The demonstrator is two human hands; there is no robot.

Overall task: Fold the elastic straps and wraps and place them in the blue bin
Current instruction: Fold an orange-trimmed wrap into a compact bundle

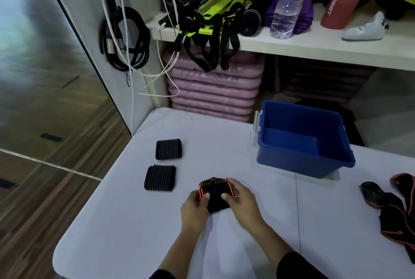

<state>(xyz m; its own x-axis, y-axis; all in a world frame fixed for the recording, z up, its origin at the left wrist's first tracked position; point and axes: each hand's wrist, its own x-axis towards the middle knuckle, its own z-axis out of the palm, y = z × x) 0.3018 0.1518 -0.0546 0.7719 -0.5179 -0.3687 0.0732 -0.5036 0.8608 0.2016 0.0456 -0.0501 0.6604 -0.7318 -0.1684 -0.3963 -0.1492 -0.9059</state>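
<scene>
A folded black wrap with orange edging (215,190) lies on the white table (134,222) near the front middle. My left hand (195,208) grips its left side and my right hand (241,200) grips its right side, thumbs on top. Two folded black striped wraps lie to the left, one farther back (168,149) and one nearer (160,177). The blue bin (303,141) stands at the back right of the table and looks empty. An unfolded black and orange strap (393,209) sprawls at the right edge.
Behind the table a white shelf (292,47) holds yellow and black bands, a water bottle (288,2) and a pink tumbler (336,4). Pink mats (213,90) are stacked below it. Black and white cables (125,40) hang at the left. Wooden floor lies to the left.
</scene>
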